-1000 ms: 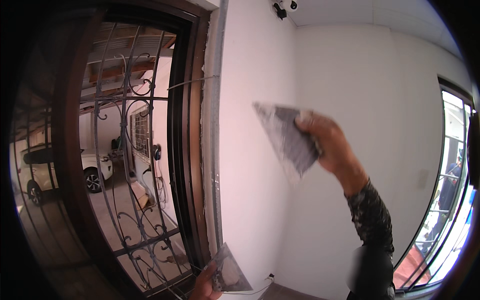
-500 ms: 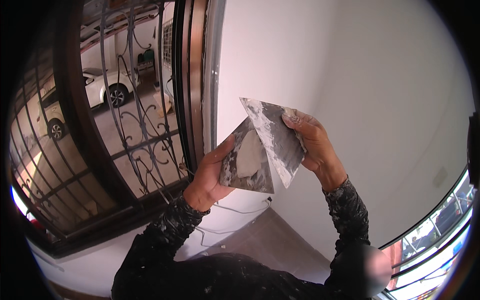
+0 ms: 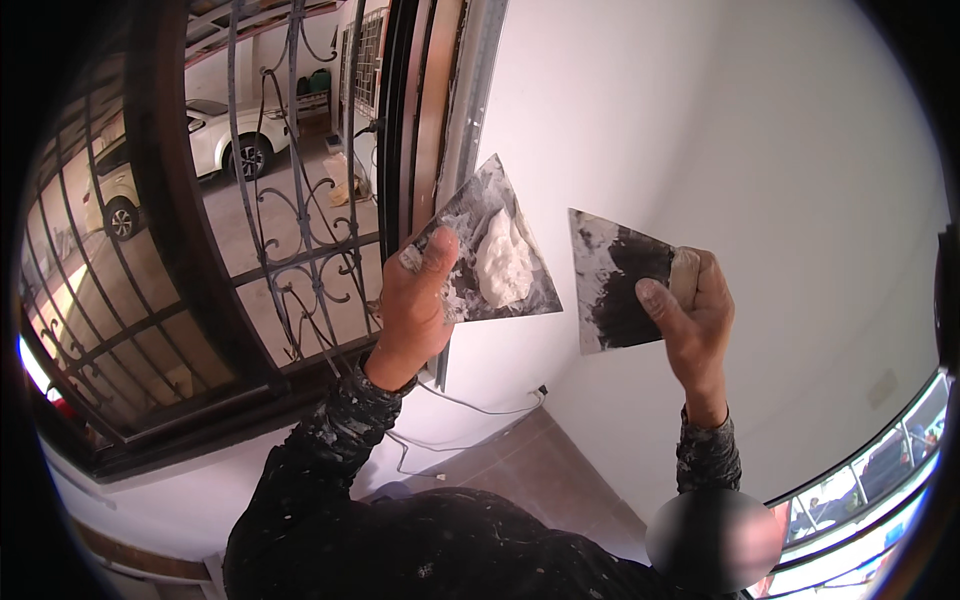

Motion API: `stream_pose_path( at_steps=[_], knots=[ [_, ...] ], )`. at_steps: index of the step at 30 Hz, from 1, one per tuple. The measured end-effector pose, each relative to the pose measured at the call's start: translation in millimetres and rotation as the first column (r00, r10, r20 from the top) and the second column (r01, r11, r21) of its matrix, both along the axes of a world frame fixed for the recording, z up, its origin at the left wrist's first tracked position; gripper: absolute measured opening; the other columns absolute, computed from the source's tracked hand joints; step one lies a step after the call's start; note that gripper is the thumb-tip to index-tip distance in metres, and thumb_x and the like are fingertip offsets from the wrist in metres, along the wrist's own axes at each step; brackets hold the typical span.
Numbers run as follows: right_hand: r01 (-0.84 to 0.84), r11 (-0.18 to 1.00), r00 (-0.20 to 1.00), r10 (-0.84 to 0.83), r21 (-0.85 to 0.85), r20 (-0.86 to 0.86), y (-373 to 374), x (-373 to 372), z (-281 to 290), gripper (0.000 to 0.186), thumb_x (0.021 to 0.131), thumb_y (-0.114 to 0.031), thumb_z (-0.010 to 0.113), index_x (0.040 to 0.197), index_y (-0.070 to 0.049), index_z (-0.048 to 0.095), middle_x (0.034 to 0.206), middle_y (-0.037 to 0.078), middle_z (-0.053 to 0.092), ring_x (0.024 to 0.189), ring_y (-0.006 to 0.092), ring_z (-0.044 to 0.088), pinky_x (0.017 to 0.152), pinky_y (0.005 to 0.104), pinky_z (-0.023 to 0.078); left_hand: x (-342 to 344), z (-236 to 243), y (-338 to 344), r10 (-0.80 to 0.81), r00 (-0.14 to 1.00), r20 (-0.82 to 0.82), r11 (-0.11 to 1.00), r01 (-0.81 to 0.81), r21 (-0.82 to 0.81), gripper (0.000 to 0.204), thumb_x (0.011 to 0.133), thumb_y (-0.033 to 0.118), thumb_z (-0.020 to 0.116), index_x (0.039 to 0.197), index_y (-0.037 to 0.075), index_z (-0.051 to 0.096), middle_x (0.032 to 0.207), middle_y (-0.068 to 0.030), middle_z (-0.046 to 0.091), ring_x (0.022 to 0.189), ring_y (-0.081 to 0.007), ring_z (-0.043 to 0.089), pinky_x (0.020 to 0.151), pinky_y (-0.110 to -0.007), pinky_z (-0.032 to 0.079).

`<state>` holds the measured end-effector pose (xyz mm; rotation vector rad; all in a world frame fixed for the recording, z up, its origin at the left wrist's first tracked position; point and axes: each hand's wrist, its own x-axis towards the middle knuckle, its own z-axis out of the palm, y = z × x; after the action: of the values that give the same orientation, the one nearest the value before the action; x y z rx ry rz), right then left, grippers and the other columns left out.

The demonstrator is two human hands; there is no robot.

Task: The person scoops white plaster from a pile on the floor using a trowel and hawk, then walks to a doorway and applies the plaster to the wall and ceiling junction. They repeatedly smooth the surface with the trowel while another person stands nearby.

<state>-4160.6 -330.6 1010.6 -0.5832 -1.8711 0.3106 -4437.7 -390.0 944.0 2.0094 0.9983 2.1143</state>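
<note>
My left hand (image 3: 415,300) grips a flat putty knife (image 3: 470,215) by its near side, thumb lying on top of the blade. A thick mound of off-white putty (image 3: 504,260) sits in the middle of that blade, with smears around it. In my right hand (image 3: 695,310) is a second wide putty knife (image 3: 628,290), its handle wrapped by the fingers and my thumb pressed on the blade. Whitish residue streaks its left edge, while the rest looks dark. A gap separates the two blades. Paint specks cover both dark sleeves.
A white wall (image 3: 790,180) stands ahead and to the right. On the left is a window with an ornate iron grille (image 3: 300,210) and brown frame (image 3: 425,120); a white car (image 3: 225,140) is parked beyond. Loose cables (image 3: 470,405) hang low above the brown tiled floor (image 3: 540,480).
The two putty knives, overlapping before, are now apart. My right hand has moved right with its knife; my left has risen slightly. The putty is now heaped on the left blade.
</note>
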Motion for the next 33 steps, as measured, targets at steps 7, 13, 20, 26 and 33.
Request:
stream_pose_path(
  at_steps=[7, 13, 20, 26, 33],
  knots=[
    [-0.077, 0.96, 0.993, 0.049, 0.269, 0.109, -16, -34, 7, 0.031, 0.085, -0.006, 0.077, 0.107, 0.002, 0.057, 0.071, 0.002, 0.061, 0.061, 0.0073, 0.057, 0.054, 0.0238, 0.049, -7, -10, 18, -0.101, 0.964, 0.248, 0.992, 0.115, -0.046, 0.046, 0.104, 0.032, 0.053, 0.128, -0.007, 0.055, 0.121, -0.0128, 0.065, 0.106, -0.0196, 0.067, 0.089, -0.032, 0.056],
    [0.054, 0.897, 0.988, -0.112, 0.438, 0.108, -14, -62, 5, 0.03, 0.086, -0.006, 0.077, 0.107, 0.0, 0.057, 0.072, 0.005, 0.064, 0.062, 0.0107, 0.064, 0.053, 0.0257, 0.052, -36, -23, 25, 0.236, 0.97, -0.061, 0.964, -0.225, 0.144, 0.048, 0.092, 0.021, 0.068, 0.129, -0.007, 0.055, 0.12, -0.0175, 0.064, 0.105, -0.0271, 0.066, 0.094, -0.042, 0.051],
    [0.355, 0.723, 0.935, -0.289, 0.593, -0.207, 13, -102, 94, 0.028, 0.087, -0.011, 0.076, 0.102, 0.001, 0.057, 0.081, 0.004, 0.058, 0.074, 0.0105, 0.052, 0.07, 0.0249, 0.049, -97, -65, 51, 0.575, 0.804, -0.151, 0.754, -0.449, 0.479, 0.063, 0.067, -0.019, 0.055, 0.129, -0.004, 0.059, 0.116, -0.0191, 0.065, 0.105, -0.0391, 0.059, 0.098, -0.046, 0.04],
    [0.201, 0.799, 0.942, 0.001, 0.567, -0.336, 40, -161, 261, 0.027, 0.087, -0.018, 0.072, 0.095, 0.004, 0.061, 0.075, 0.006, 0.061, 0.063, 0.0133, 0.058, 0.055, 0.0289, 0.049, -144, -89, 60, 0.084, 0.971, 0.225, 0.996, -0.086, -0.004, 0.036, 0.099, 0.028, 0.061, 0.12, -0.001, 0.059, 0.11, -0.0096, 0.067, 0.096, -0.0211, 0.068, 0.083, -0.036, 0.055],
    [0.136, 0.841, 0.942, 0.054, 0.524, -0.331, 67, -230, 393, 0.025, 0.081, -0.016, 0.074, 0.09, 0.004, 0.064, 0.076, 0.007, 0.063, 0.057, 0.0144, 0.058, 0.045, 0.0285, 0.047, -180, -104, 54, -0.385, 0.597, 0.704, 0.899, 0.415, 0.14, 0.035, 0.1, 0.023, 0.061, 0.125, -0.001, 0.056, 0.117, -0.0095, 0.063, 0.104, -0.0188, 0.064, 0.088, -0.038, 0.054]
  ],
)
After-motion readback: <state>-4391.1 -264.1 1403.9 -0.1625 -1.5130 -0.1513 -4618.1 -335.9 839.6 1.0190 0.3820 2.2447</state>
